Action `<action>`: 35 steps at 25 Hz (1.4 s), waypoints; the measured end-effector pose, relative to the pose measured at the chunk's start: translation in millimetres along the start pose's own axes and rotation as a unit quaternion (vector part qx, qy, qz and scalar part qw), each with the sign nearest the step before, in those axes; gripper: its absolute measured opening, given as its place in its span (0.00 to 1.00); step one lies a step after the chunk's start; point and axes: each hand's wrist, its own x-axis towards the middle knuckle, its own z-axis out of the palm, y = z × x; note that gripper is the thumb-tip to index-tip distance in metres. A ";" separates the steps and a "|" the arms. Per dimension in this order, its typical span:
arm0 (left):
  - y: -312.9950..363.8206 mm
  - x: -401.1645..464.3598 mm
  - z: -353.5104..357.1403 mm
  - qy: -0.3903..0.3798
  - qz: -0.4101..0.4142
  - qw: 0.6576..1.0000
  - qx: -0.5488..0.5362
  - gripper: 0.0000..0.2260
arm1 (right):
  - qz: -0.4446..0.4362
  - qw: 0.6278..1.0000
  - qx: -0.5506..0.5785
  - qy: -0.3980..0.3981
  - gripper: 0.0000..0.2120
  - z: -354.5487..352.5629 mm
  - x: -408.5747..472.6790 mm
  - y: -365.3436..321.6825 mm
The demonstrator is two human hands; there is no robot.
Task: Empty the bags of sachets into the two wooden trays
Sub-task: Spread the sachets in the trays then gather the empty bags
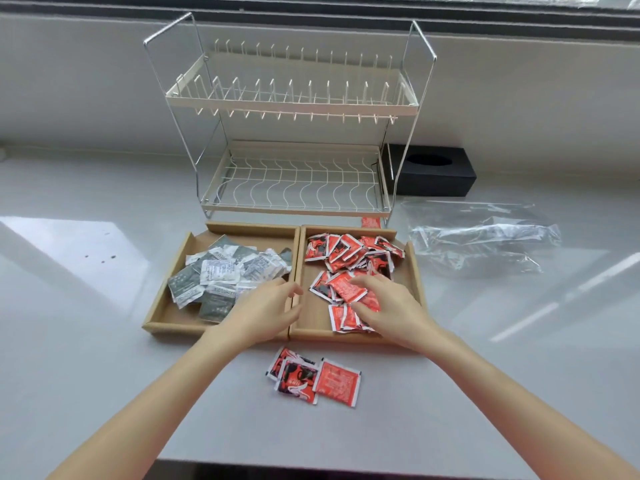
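Note:
Two wooden trays stand side by side on the counter. The left tray (162,299) holds a heap of grey and white sachets (225,275). The right tray (414,271) holds many red sachets (346,252). My left hand (266,311) hovers over the seam between the trays, fingers apart and holding nothing. My right hand (388,304) lies on the red pile in the right tray, fingers curled around a red sachet (346,289). Three red sachets (313,379) lie on the counter in front of the trays. Two empty clear plastic bags (485,233) lie to the right.
A two-tier wire dish rack (291,133) stands right behind the trays. One stray red sachet (371,222) lies at its front right foot. A black tissue box (429,169) sits behind the rack on the right. The counter's front edge runs just below my forearms.

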 end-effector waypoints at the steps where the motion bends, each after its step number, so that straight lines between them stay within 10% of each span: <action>1: -4.7 -5.7 2.3 -0.005 0.001 1.000 -0.005 0.15 | 0.000 1.000 0.012 -0.001 0.18 8.4 -3.2 -5.9; 12: -29.2 -47.7 55.3 -0.127 -0.021 0.991 0.037 0.22 | 0.064 0.990 -0.052 -0.113 0.19 83.7 -39.6 -9.4; 24: -20.1 -47.5 74.6 -0.084 -0.065 0.994 0.012 0.24 | 0.136 0.980 -0.081 -0.120 0.23 97.7 -33.7 -8.0; 35: -15.8 -40.9 52.5 -0.076 -0.065 0.949 -0.301 0.08 | 0.111 0.980 0.125 -0.106 0.02 62.1 -30.8 -5.2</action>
